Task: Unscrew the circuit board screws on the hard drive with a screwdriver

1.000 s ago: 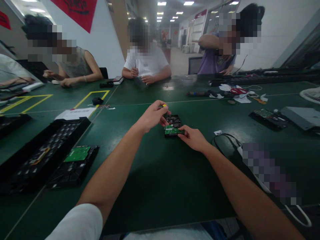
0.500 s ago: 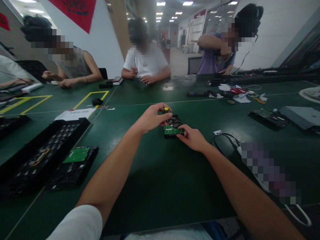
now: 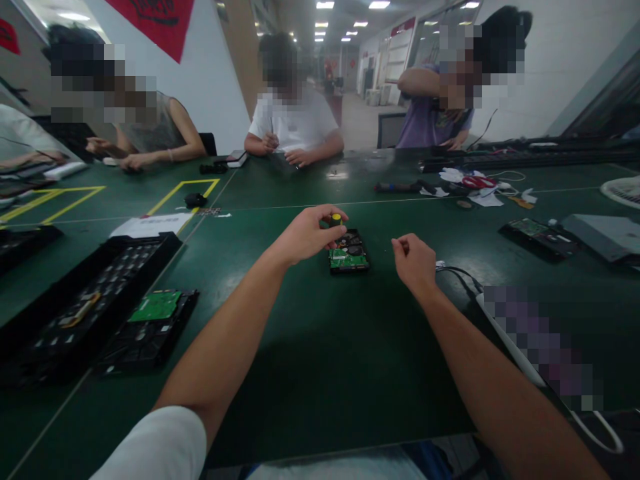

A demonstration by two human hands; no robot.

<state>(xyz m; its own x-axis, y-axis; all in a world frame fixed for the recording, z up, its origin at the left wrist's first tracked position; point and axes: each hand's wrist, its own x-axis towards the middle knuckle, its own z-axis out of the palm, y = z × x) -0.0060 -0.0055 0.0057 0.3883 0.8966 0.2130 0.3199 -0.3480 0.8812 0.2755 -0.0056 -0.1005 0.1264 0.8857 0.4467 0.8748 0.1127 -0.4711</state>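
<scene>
In the middle of the green table lies a hard drive, its green circuit board facing up and towards me. My left hand is closed round a screwdriver with a yellow-topped dark handle, held upright over the drive's left part. Its tip is hidden behind my fingers. To the right, apart from the drive, my right hand hovers with thumb and fingers pinched together. Whatever sits between those fingertips, if anything, is too small to make out.
At left, a long black tray stands beside another hard drive. On the right are a further drive, a grey metal box and a cable. Several people sit across the table, near scraps of paper.
My right hand has let go of the drive's right edge and moved right, its fingers now pinched. The left hand with the screwdriver has stayed almost in place over the drive.
</scene>
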